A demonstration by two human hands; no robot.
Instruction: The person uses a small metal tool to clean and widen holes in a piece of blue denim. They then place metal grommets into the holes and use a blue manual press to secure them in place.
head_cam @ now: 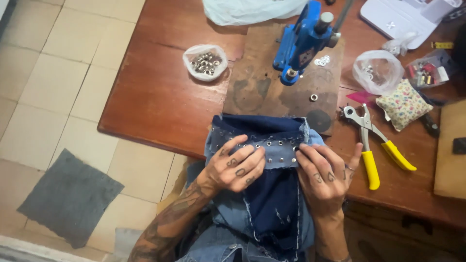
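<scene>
1. Denim garment [272, 194], two-toned in light and dark blue, is found at the near edge of the bench [155, 97], part on the wood, the remainder hanging toward the lap. A paler band [262, 143] studded with a row of metal eyelets is stretched crosswise between both hands.
2. Left hand [238, 167] is laid on the band, its fingers [242, 145] curled and pressed down on the cloth beside the eyelets.
3. Right hand [325, 172] is set at the band's right end; its fingers [310, 153] are bent and pinching the fabric edge, thumb raised clear.
4. Judgement: good handling is considered to depend on the band being kept flat and taut, with fingertips kept just beside the eyelets so none is covered.
5. A blue hand press [303, 39] is mounted on a worn wooden board [262, 87] directly behind the garment; one loose eyelet [314, 97] is seen on the board.
6. A clear bag of eyelets [205, 62] is noted left of the board; yellow-handled punch pliers [374, 140], a floral pincushion [404, 104] and a second clear bag [377, 72] are noted to the right.
7. Bench surface is reddish-brown wood. Pale floor tiles [58, 87] and a grey cloth square [70, 196] are recorded on the left.
</scene>
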